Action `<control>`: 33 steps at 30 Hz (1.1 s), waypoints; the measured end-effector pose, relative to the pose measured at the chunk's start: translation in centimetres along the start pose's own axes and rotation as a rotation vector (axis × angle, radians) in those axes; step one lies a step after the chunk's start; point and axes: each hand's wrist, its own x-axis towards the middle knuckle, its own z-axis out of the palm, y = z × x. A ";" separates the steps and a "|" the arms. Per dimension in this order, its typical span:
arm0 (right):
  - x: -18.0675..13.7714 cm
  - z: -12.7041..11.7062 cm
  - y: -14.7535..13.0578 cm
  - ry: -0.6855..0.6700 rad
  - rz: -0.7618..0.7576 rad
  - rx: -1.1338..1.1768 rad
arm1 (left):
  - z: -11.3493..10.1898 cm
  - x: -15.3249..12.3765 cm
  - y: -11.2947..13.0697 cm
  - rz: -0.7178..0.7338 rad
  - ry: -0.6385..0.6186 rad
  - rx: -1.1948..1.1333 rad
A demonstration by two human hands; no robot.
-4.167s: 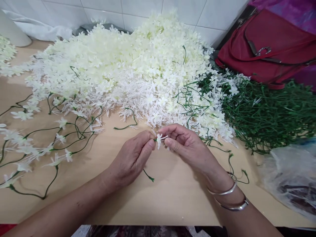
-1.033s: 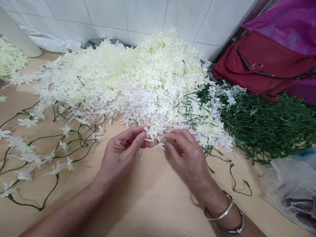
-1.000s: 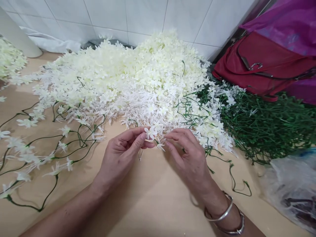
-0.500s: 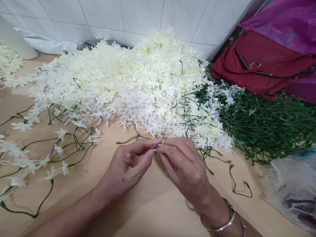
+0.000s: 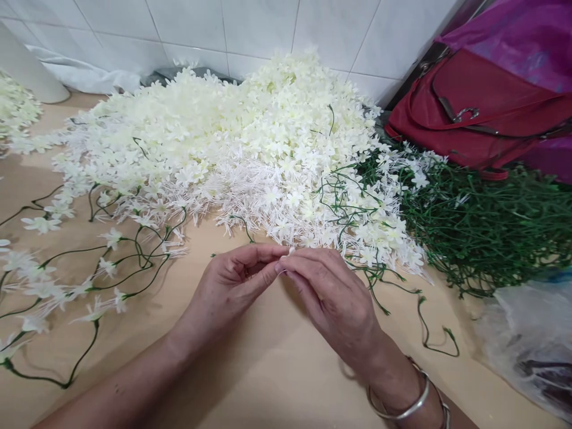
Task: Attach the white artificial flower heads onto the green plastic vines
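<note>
My left hand point(image 5: 232, 286) and my right hand point(image 5: 330, 298) meet fingertip to fingertip above the wooden table point(image 5: 277, 369), just in front of a big heap of white artificial flowers point(image 5: 232, 143). Both pinch one small white flower piece point(image 5: 290, 252), of which only a tip shows between the fingers. Two silver bangles point(image 5: 411, 405) sit on my right wrist.
Green stems carrying white flowers point(image 5: 89, 268) lie spread at the left. A pile of bare green stems point(image 5: 487, 220) lies at the right, a red bag point(image 5: 478, 113) behind it, a clear plastic bag point(image 5: 527, 333) at the right edge. White tiled wall behind.
A second ago my left fingers held an open white flower at the heap's edge. The hands have since drawn together and slightly toward me, and the flower is now almost hidden between the fingertips.
</note>
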 end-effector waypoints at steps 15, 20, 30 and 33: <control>-0.1 -1.4 0.6 0.285 0.415 0.441 | 0.3 0.0 0.4 -0.041 0.144 -0.076; 0.0 -1.0 -0.3 0.204 0.244 0.308 | 0.3 0.0 0.6 -0.051 0.063 -0.113; -0.4 -0.1 -0.1 0.184 0.209 0.197 | 0.4 -0.5 -0.1 0.032 -0.030 -0.072; -0.4 -0.2 -0.3 0.171 0.278 0.241 | 0.3 -0.5 -0.1 0.066 -0.008 -0.014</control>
